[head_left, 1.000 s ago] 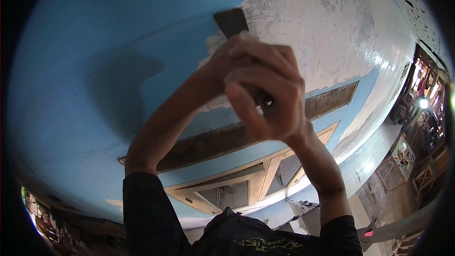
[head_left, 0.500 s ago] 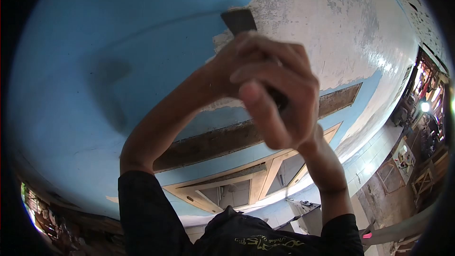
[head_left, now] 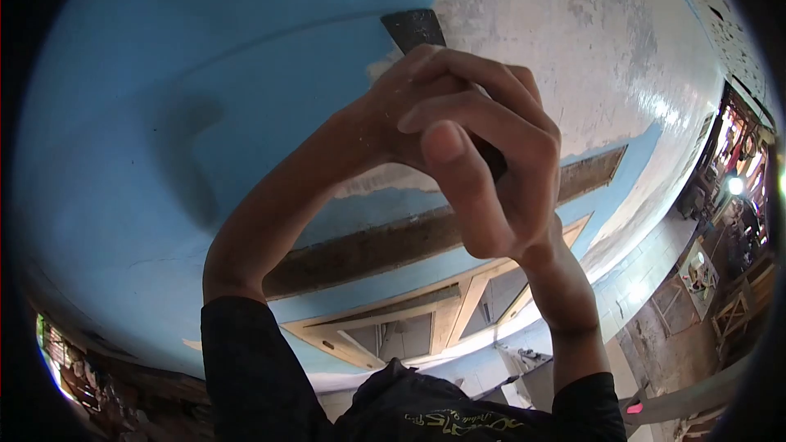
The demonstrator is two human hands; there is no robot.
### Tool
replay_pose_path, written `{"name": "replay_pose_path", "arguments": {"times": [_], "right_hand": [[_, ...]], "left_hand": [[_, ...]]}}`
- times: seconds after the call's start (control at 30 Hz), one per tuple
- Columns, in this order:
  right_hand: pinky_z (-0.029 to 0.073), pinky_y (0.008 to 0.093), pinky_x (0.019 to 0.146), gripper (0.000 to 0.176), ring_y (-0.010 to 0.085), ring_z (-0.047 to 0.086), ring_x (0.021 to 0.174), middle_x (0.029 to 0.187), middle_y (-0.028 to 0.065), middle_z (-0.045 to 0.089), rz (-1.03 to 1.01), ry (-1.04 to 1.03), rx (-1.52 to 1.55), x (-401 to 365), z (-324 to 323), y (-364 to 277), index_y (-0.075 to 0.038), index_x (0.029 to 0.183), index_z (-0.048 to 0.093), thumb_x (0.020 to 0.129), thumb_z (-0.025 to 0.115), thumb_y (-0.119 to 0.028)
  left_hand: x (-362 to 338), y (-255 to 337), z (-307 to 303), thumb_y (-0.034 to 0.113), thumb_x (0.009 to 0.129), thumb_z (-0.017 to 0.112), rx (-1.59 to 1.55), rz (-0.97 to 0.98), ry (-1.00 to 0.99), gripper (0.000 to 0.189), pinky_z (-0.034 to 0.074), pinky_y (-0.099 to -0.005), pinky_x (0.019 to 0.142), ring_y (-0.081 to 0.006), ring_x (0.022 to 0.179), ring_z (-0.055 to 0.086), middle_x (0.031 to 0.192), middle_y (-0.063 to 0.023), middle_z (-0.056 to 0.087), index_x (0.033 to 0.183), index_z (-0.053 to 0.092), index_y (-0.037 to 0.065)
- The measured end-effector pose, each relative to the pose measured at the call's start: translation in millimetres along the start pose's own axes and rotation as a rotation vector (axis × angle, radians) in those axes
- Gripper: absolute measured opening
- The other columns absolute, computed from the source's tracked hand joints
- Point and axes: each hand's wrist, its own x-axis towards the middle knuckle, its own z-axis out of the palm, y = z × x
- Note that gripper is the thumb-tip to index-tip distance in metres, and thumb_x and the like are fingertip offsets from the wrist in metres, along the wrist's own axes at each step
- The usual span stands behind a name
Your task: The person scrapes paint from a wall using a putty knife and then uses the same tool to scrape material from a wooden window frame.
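A scraper with a dark, flared blade [head_left: 414, 28] touches the wall where the blue paint [head_left: 270, 74] meets the bare whitish patch [head_left: 573, 57]. My left hand [head_left: 395, 110] is closed round its handle, just below the blade. My right hand [head_left: 508, 164] wraps over the left hand and the handle from the right, its thumb pointing up toward the blade. Most of the handle is hidden by the two hands; a dark part of it shows between the right fingers and palm.
Below the hands, a brown recessed strip [head_left: 360, 254] crosses the wall, with a wooden window frame [head_left: 458, 311] under it. A cluttered work area with a board [head_left: 698, 278] lies at the far right. More clutter [head_left: 90, 376] stands at the lower left.
Both hands have shifted slightly, the right one a little to the right. The blade has moved slightly upward and tilted a little on the wall.
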Motion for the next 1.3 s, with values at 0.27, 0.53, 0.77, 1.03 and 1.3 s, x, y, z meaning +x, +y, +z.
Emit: {"name": "replay_pose_path", "arguments": {"times": [0.27, 0.53, 0.77, 1.03, 1.3], "right_hand": [[0.039, 0.0339, 0.084, 0.018, 0.0214, 0.062, 0.093, 0.096, 0.0120, 0.066, -0.010, -0.001, 0.003, -5.8, 0.7, 4.1, -0.006, 0.074, 0.067, 0.076, 0.069, -0.024], [0.038, 0.0329, 0.082, 0.018, 0.0201, 0.062, 0.088, 0.093, 0.0121, 0.067, 0.006, 0.012, -0.019, -1.7, 1.4, 9.9, -0.007, 0.072, 0.066, 0.077, 0.070, -0.024], [0.038, 0.0329, 0.082, 0.018, 0.0199, 0.063, 0.085, 0.092, 0.0112, 0.068, 0.009, 0.003, -0.030, 3.5, -2.4, 2.4, -0.007, 0.071, 0.066, 0.077, 0.069, -0.024], [0.038, 0.0327, 0.081, 0.017, 0.0194, 0.063, 0.086, 0.092, 0.0107, 0.067, -0.002, 0.030, -0.011, 3.8, -1.1, 2.3, -0.006, 0.071, 0.065, 0.076, 0.069, -0.023], [0.038, 0.0321, 0.081, 0.016, 0.0181, 0.062, 0.084, 0.090, 0.0088, 0.067, 0.024, 0.052, -0.014, 3.3, 1.2, 7.3, -0.008, 0.071, 0.065, 0.077, 0.069, -0.022]], "left_hand": [[8.9, 9.5, -3.3, 0.033, 0.083, 0.065, 0.060, -0.012, 0.021, 0.019, 0.055, -0.0297, 0.067, -0.0148, 0.074, 0.067, 0.083, 0.0025, 0.067, 0.090, 0.064, 0.016], [14.0, 0.8, -1.7, 0.036, 0.078, 0.069, -0.169, -0.140, 0.050, 0.024, 0.055, -0.0304, 0.066, -0.0167, 0.069, 0.067, 0.080, 0.0010, 0.068, 0.089, 0.065, 0.015], [9.1, 1.3, -1.2, 0.034, 0.081, 0.067, 0.086, 0.034, 0.056, 0.020, 0.053, -0.0311, 0.063, -0.0154, 0.068, 0.066, 0.080, 0.0009, 0.067, 0.088, 0.065, 0.015], [13.0, 5.3, -6.1, 0.028, 0.080, 0.069, 0.060, 0.047, 0.056, 0.016, 0.053, -0.0306, 0.062, -0.0159, 0.067, 0.065, 0.079, 0.0014, 0.067, 0.087, 0.066, 0.014], [18.2, 1.5, -8.8, 0.028, 0.079, 0.069, -0.233, -0.066, 0.009, 0.017, 0.053, -0.0318, 0.062, -0.0176, 0.069, 0.066, 0.079, 0.0006, 0.067, 0.087, 0.065, 0.013]]}}
